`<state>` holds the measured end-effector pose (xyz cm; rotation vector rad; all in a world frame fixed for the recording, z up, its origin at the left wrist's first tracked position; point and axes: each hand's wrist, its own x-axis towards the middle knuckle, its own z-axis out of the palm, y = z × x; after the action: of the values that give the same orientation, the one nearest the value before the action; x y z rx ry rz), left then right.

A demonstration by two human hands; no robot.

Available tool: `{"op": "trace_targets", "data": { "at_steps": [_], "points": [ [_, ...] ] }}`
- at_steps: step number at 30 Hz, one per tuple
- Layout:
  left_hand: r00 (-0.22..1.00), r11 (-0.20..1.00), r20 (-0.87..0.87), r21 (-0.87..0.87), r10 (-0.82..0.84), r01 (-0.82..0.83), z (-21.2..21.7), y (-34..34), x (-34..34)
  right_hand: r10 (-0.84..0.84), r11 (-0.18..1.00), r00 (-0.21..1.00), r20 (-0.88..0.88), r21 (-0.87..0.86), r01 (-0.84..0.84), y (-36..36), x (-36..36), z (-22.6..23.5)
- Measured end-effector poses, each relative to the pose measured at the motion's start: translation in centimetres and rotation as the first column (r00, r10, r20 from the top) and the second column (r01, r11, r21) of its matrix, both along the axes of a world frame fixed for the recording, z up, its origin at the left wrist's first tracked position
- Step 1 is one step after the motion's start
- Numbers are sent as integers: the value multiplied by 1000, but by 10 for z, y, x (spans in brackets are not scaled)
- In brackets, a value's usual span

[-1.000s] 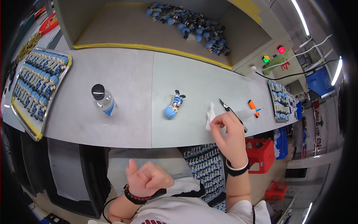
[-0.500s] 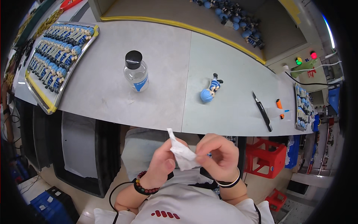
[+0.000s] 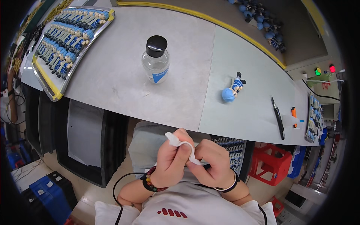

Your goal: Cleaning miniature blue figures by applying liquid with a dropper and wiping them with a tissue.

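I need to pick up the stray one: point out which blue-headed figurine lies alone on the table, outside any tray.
The single figurine lying on its side in the middle of the grey table, right of the clear bottle. The others sit in rows in the tray at far left or piled behind the yellow edge.

From up here I see my own body only from the chest down the arms — a white short-sleeved shirt point(image 3: 187, 210) with a small red mark of slanted dashes on the chest. My left hand point(image 3: 170, 161) has a bracelet of dark and reddish beads point(image 3: 150, 180) at the wrist; my right hand point(image 3: 210, 165) has a thin black band point(image 3: 228, 185) there. A thin black cable point(image 3: 120, 195) loops past my left forearm — both forearms are bare.
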<state>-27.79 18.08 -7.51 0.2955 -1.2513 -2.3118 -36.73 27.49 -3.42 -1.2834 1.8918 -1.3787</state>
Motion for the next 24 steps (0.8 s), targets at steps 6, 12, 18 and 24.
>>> {"op": "trace_targets", "data": {
  "at_steps": [6,12,18,24],
  "points": [
    [999,990,-37,133,-37,42,6,-1,0,60,993,996,66,-106,-53,-4,-1,-6],
    [1000,996,29,87,3,-6,8,-4,-5,106,983,981,161,-165,-80,-7,-1,-9],
    [983,998,174,-7,-66,68,16,-12,-2,83,987,956,281,-153,-41,-3,-5,-9],
    [975,999,222,-48,7,3,27,-11,-3,56,990,961,271,-143,-18,-1,-7,-9]
  ]
}}
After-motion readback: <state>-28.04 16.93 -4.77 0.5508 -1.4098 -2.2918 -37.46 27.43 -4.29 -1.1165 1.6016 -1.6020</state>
